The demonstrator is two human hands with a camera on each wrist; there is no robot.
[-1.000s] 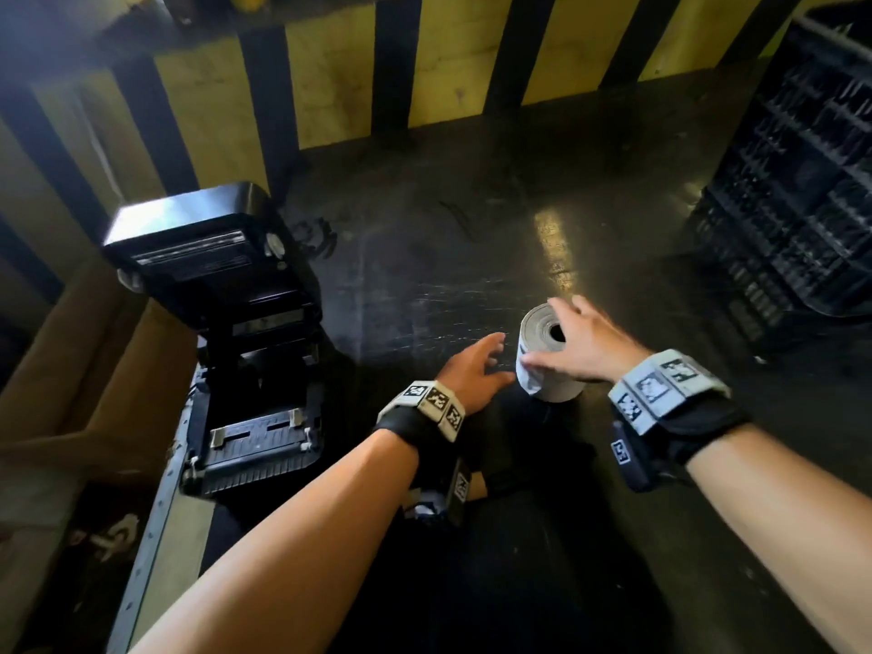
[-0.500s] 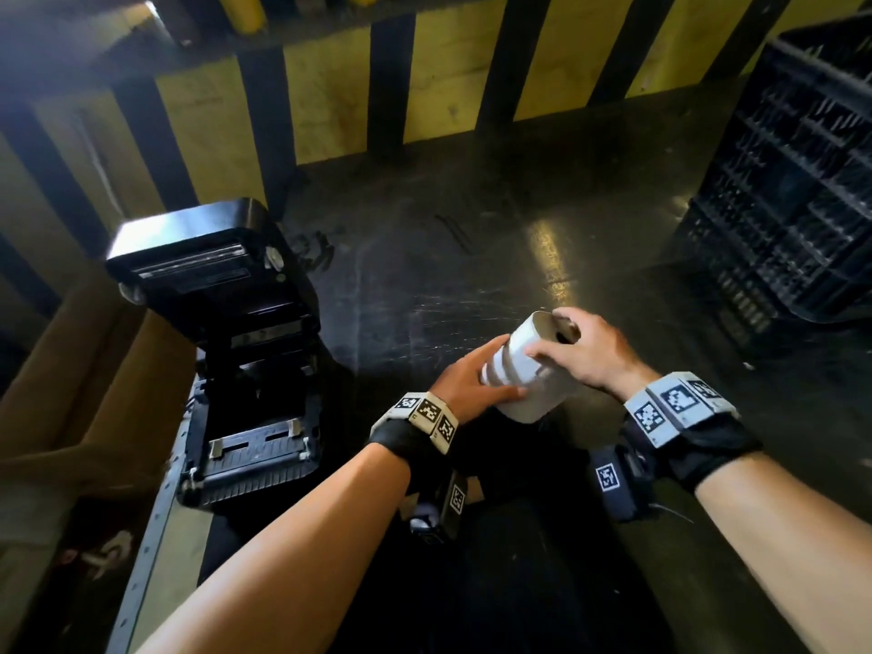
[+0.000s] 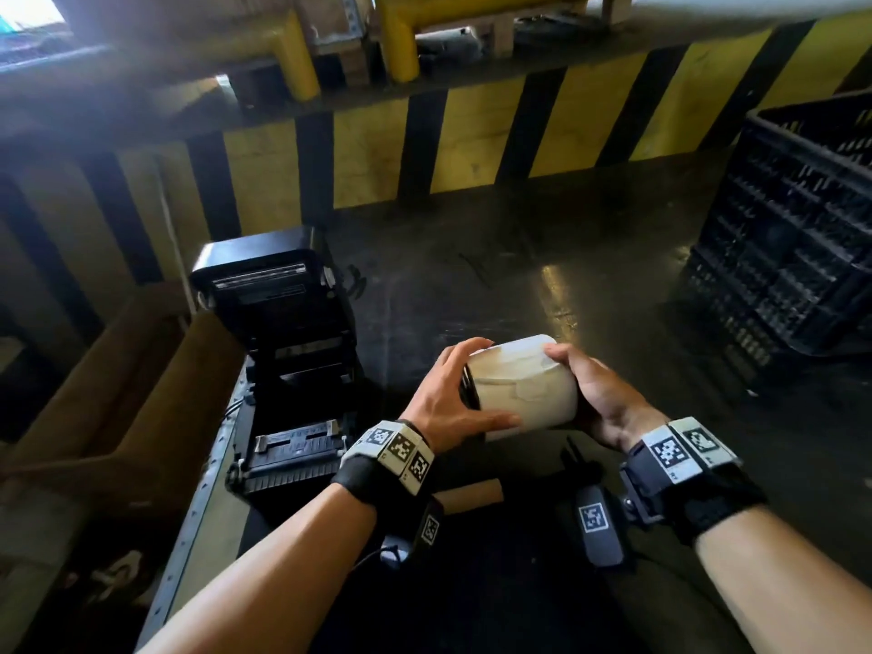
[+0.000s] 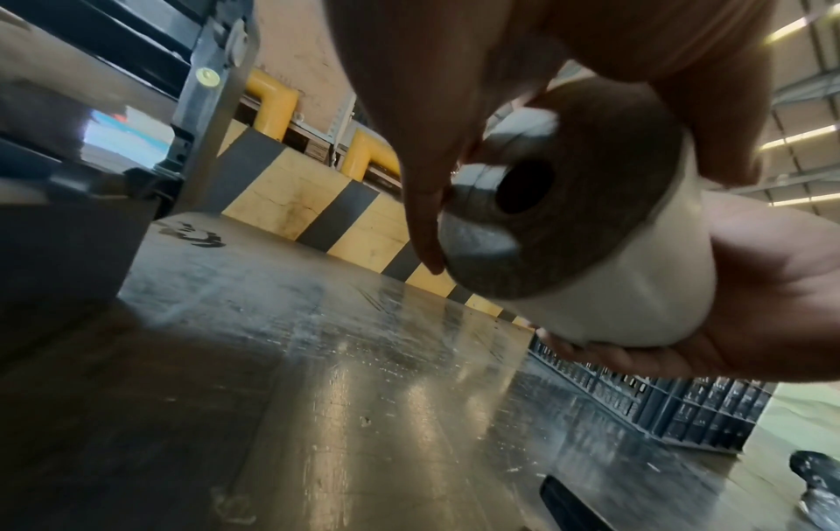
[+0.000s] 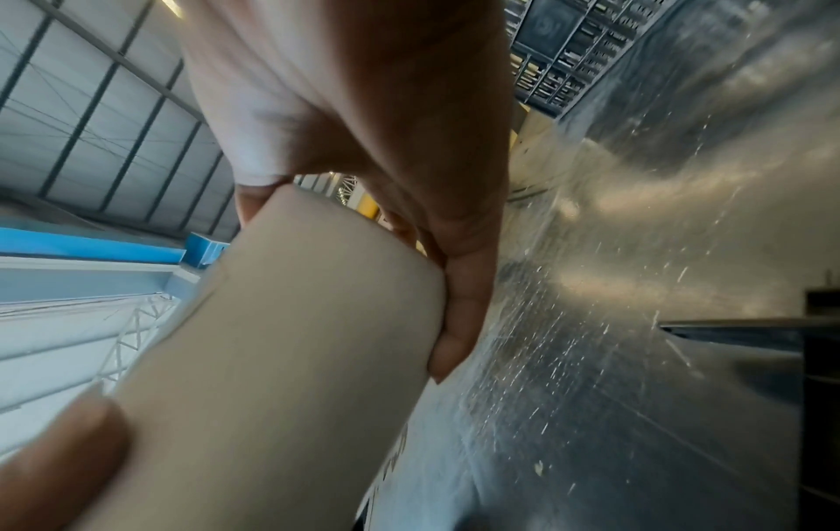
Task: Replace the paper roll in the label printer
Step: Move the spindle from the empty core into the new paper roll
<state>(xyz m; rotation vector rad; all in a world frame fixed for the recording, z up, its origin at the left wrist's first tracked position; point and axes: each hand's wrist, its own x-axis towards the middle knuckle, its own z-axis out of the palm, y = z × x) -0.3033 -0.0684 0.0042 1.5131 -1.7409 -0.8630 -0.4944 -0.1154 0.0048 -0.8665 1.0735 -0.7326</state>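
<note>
A full white paper roll is held on its side above the dark table, between both hands. My left hand grips its left end, fingers curled over the top and thumb underneath. My right hand cups the right end, thumb on top. In the left wrist view the roll shows its hollow core. The right wrist view shows the roll close up under the right hand's fingers. The black label printer stands open to the left, its lid raised and its bay without a roll. A bare cardboard core lies on the table below the hands.
A black plastic crate stands at the right. A yellow and black striped barrier runs behind the table. Brown cardboard lies off the table's left edge. The dark table stretches beyond the hands.
The roll stood on the table under the right hand; both hands have lifted it, turned it onto its side and drawn it nearer. The head camera has tilted up.
</note>
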